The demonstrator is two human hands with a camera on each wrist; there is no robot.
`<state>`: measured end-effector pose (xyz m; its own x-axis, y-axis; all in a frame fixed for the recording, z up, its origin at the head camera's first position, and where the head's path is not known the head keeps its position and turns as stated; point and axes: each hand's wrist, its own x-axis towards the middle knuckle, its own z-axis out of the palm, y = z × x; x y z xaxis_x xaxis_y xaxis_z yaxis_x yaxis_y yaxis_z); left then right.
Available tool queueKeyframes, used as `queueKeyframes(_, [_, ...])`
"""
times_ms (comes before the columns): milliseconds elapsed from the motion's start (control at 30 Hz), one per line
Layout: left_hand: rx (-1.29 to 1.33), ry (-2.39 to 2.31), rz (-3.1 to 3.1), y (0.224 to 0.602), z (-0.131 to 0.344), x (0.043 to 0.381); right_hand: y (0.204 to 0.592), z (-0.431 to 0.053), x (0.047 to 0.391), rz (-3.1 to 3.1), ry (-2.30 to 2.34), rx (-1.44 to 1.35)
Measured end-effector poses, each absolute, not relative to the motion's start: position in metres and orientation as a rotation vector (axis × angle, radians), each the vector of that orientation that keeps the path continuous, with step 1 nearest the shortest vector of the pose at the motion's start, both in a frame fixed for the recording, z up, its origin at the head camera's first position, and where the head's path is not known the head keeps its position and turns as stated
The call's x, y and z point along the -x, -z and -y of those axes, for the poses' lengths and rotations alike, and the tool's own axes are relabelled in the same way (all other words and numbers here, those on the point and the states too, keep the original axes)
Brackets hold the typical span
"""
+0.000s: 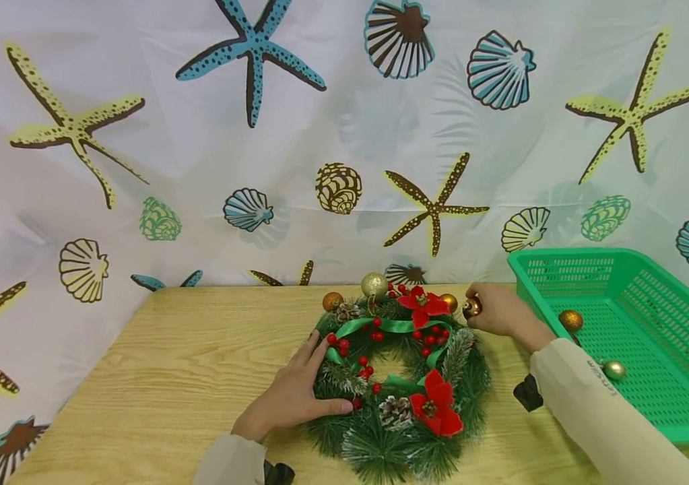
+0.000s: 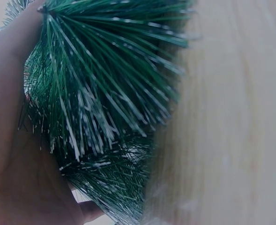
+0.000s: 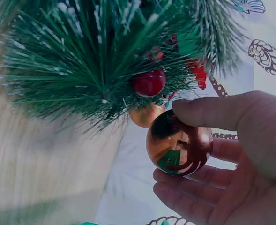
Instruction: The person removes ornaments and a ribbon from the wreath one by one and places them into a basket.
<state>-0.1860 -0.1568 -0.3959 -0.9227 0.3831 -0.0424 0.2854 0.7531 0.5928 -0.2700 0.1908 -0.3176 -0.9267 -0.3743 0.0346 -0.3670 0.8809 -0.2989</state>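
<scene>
A green Christmas wreath (image 1: 462, 387) with red poinsettias, berries, pine cones and a green ribbon lies on the wooden table. My left hand (image 1: 292, 391) grips its left side, thumb toward the front and fingers along the outer edge. In the left wrist view the frosted needles (image 2: 105, 79) lie against that palm. My right hand (image 1: 502, 311) pinches a shiny copper bauble (image 3: 179, 143) between thumb and fingers, just off the wreath's back right edge. An orange bauble (image 1: 332, 301), a glittery gold bauble (image 1: 374, 285) and a gold bauble (image 1: 448, 302) sit along the wreath's back edge.
A green plastic basket (image 1: 574, 259) stands at the right, beside my right forearm. Inside it lie an orange bauble (image 1: 571, 320) and a pale gold bauble (image 1: 614, 369). A white curtain (image 1: 296, 148) printed with starfish and shells hangs behind the table (image 1: 199, 357).
</scene>
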Motion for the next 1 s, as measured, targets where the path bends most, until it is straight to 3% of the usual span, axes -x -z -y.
queueKeyframes(1000, [-0.548, -0.874, -2.803, 0.399, 0.157, 0.188, 0.294, -0.192, 0.268, -3.051, 0.330, 0.601])
